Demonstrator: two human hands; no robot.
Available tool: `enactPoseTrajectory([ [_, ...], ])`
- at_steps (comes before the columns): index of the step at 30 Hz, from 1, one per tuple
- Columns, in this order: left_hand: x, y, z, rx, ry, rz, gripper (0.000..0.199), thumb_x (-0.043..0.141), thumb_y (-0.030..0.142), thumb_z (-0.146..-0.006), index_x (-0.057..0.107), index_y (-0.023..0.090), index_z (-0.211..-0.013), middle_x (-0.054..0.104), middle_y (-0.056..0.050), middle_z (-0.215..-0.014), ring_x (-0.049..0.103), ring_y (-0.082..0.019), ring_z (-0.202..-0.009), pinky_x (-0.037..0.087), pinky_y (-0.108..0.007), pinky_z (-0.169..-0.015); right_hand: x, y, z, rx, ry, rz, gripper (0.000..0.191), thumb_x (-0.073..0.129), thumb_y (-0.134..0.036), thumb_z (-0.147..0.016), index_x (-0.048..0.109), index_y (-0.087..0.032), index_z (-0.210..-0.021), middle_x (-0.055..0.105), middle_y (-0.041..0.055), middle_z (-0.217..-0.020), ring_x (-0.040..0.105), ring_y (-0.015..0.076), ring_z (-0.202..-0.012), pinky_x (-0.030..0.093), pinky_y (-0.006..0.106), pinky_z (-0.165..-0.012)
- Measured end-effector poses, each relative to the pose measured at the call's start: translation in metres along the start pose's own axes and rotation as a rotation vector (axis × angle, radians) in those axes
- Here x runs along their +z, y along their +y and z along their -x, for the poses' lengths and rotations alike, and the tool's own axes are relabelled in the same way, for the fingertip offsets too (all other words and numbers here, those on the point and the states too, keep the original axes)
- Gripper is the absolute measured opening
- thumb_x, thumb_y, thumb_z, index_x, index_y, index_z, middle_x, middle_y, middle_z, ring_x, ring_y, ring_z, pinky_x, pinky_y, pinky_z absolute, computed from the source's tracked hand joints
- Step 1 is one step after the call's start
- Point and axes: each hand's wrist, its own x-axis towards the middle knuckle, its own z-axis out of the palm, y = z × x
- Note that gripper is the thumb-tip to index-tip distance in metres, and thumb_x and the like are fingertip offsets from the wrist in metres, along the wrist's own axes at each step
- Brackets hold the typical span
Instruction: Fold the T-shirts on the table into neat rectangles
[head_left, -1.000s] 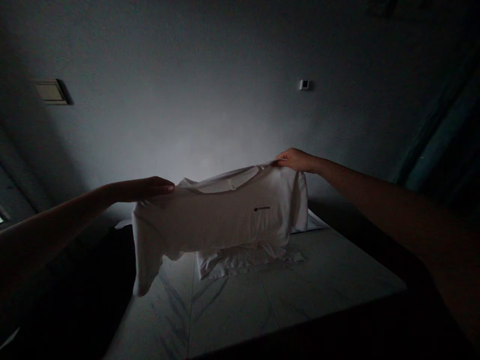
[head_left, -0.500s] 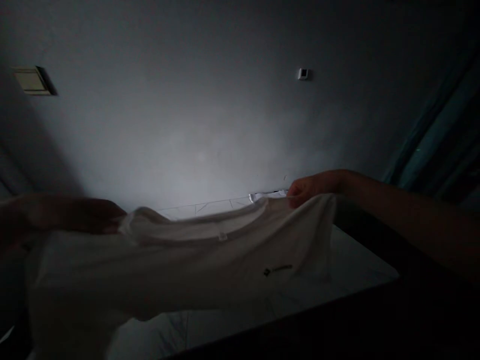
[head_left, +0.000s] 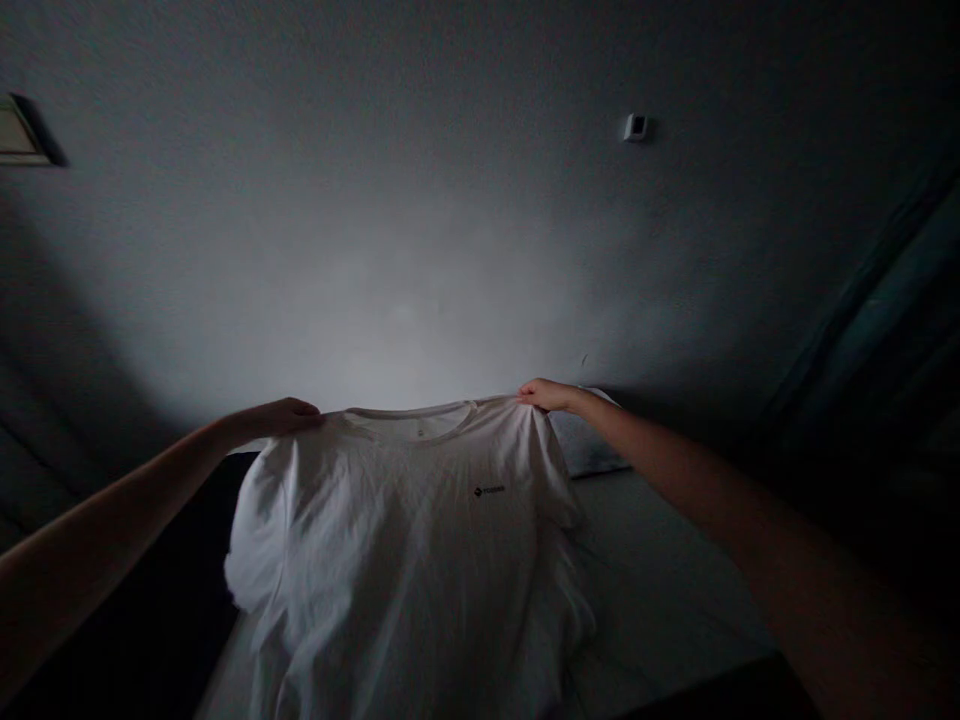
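left hand [head_left: 276, 419] grip pinching shirt [head_left: 397, 540] at shoulder | right hand [head_left: 547, 395] grip pinching other shoulder at collar | shirt now hangs open and full-length, logo showing, above bed [head_left: 667, 570], swung down since moments ago | pillow [head_left: 589, 447] on bed, behind shirt

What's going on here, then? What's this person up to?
A person is holding up a white T-shirt by its shoulders, with the left hand and the right hand gripping the top edge on either side of the collar. The shirt hangs down, its small dark logo showing, over a pale bed, with a pillow beyond the right hand.
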Motion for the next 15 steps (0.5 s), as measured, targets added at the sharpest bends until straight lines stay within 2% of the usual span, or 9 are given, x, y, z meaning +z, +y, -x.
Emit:
enactPoseTrajectory([
  [2,0.028,-0.013,-0.024,-0.042,-0.157,0.021,0.037,0.059,0.054,-0.064,0.06,0.017,-0.057,0.055,0.0,-0.052,0.053,-0.017,-0.058,0.044,-0.028,-0.057,0.039,0.009,-0.024,0.069,0.06,0.058,0.03,0.059,-0.031,-0.089,0.058,-0.016,-0.063,0.051,-0.0033,-0.056,0.048,0.0115,-0.059,0.033,0.021,-0.057],
  [3,0.045,-0.02,-0.034,-0.056,-0.175,0.023,0.035,0.056,0.052,-0.066,0.059,0.018,-0.059,0.054,0.0,-0.052,0.053,-0.017,-0.06,0.043,-0.029,-0.057,0.058,0.015,-0.034,0.09,0.079,0.072,0.027,0.057,-0.025,-0.09,0.06,-0.015,-0.064,0.055,-0.0016,-0.059,0.051,0.0123,-0.063,0.033,0.021,-0.059],
  [6,0.097,-0.041,-0.052,-0.075,-0.083,-0.002,0.029,0.049,0.047,-0.072,0.055,0.02,-0.062,0.051,0.001,-0.054,0.054,-0.02,-0.064,0.041,-0.031,-0.06,0.11,0.033,-0.057,0.146,0.116,0.106,0.025,0.049,-0.015,-0.092,0.066,-0.014,-0.074,0.066,0.0043,-0.072,0.058,0.015,-0.074,0.034,0.022,-0.061],
  [8,0.125,-0.056,-0.061,-0.08,-0.043,-0.014,0.026,0.047,0.045,-0.075,0.054,0.022,-0.065,0.053,0.001,-0.055,0.058,-0.022,-0.069,0.041,-0.032,-0.064,0.135,0.047,-0.069,0.176,0.129,0.126,0.024,0.048,-0.016,-0.094,0.07,-0.016,-0.083,0.071,0.0068,-0.083,0.061,0.0165,-0.079,0.035,0.023,-0.062],
  [11,0.148,-0.077,-0.074,-0.072,-0.022,-0.025,0.027,0.047,0.047,-0.079,0.056,0.024,-0.069,0.06,0.0,-0.062,0.063,-0.025,-0.076,0.042,-0.033,-0.07,0.154,0.063,-0.087,0.198,0.142,0.148,0.021,0.051,-0.023,-0.096,0.072,-0.02,-0.098,0.075,0.007,-0.096,0.064,0.0175,-0.085,0.036,0.023,-0.063],
  [15,0.149,-0.099,-0.099,-0.05,0.044,-0.12,0.033,0.046,0.052,-0.082,0.061,0.023,-0.075,0.069,-0.005,-0.075,0.066,-0.026,-0.08,0.045,-0.031,-0.073,0.148,0.072,-0.116,0.218,0.136,0.17,0.021,0.057,-0.032,-0.096,0.073,-0.022,-0.105,0.075,0.0053,-0.1,0.066,0.017,-0.089,0.037,0.022,-0.065],
])
